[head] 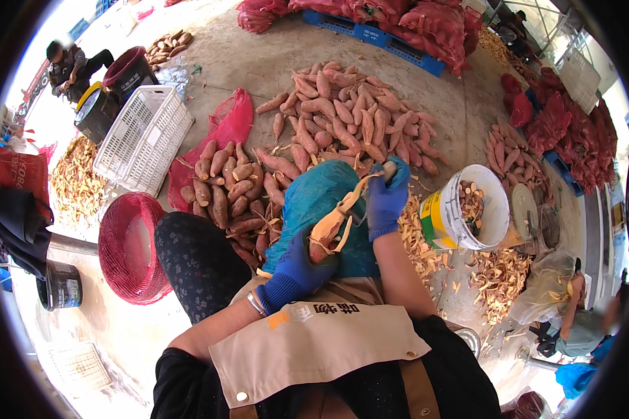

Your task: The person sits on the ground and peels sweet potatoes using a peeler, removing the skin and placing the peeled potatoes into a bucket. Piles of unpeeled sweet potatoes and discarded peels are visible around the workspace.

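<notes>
My left hand (300, 269), in a blue knitted work glove, grips the lower end of a partly peeled sweet potato (335, 222). Its upper part shows pale flesh, and strips of peel hang off it. My right hand (387, 201), gloved the same way, is closed around the handle of a peeler (389, 168). The peeler's head lies at the sweet potato's upper end, with a peel strip beside it; the blade is hard to make out. Beneath both hands, teal plastic sheeting (314, 191) covers my leg.
Ahead lies a large heap of unpeeled sweet potatoes (346, 112), with red mesh (225, 118) at its left. A white bucket (453, 204) holding cut pieces stands right, near peelings (500, 280). At left are a white crate (141, 136) and a red mesh-covered tub (131, 249). Other people sit farther off.
</notes>
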Demonstrator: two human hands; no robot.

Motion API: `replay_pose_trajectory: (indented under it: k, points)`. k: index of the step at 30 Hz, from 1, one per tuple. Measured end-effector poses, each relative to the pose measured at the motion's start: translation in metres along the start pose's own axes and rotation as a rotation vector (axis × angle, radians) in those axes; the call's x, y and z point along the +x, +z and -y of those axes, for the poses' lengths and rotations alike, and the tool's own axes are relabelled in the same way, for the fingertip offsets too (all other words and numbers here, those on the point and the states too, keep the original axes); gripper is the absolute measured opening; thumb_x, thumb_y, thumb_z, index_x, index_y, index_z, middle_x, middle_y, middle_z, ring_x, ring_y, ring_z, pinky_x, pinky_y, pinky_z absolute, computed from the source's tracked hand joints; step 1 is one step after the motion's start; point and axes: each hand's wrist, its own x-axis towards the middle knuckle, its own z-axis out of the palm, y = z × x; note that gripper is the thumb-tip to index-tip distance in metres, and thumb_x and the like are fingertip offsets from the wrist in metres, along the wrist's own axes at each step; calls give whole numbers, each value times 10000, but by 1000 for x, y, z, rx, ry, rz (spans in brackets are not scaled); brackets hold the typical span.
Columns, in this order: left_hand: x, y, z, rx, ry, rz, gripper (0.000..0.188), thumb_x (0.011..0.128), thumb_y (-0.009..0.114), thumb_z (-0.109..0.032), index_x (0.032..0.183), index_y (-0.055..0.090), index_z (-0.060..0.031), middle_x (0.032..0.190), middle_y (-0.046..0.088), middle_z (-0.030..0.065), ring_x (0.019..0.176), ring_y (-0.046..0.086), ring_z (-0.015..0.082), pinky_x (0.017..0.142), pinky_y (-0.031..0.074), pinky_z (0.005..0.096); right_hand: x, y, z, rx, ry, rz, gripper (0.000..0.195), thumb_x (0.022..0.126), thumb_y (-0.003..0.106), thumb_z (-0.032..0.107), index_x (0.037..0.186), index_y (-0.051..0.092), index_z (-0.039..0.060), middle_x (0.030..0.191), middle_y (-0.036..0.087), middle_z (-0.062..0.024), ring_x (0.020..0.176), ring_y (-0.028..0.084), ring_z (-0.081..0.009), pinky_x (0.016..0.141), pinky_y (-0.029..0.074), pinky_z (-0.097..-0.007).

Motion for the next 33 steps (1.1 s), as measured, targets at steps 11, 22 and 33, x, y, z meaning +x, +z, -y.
replay_pose_trajectory:
  k: [11, 22, 33]
  points:
    - [4, -13, 5, -521, -213, 206, 451, 811, 771, -204, 1175, 579, -18, 1019, 652, 38, 931, 590, 118, 853, 490, 284, 59, -22, -40, -481, -250, -330, 359, 906, 640, 248, 1169, 539, 26, 1011, 642, -195, 855, 659, -364, 733, 528, -413]
    - [-9, -23, 7, -319, 39, 159, 734, 806, 755, -135, 1431, 390, -16, 1321, 543, 121, 1210, 527, 206, 1018, 430, 347, 78, -24, -65, -474, -135, -295, 310, 890, 648, 282, 1096, 560, 69, 977, 647, -168, 811, 649, -314, 745, 517, -412]
    - [-8, -73, 32, -917, 58, 624, 1104, 709, 875, -113, 1559, 170, -103, 1527, 343, 71, 1348, 380, 186, 1129, 300, 346, 42, -28, -91, 1, -52, -48, 248, 883, 703, 138, 1091, 594, 58, 890, 607, -33, 744, 563, -98, 672, 494, -256]
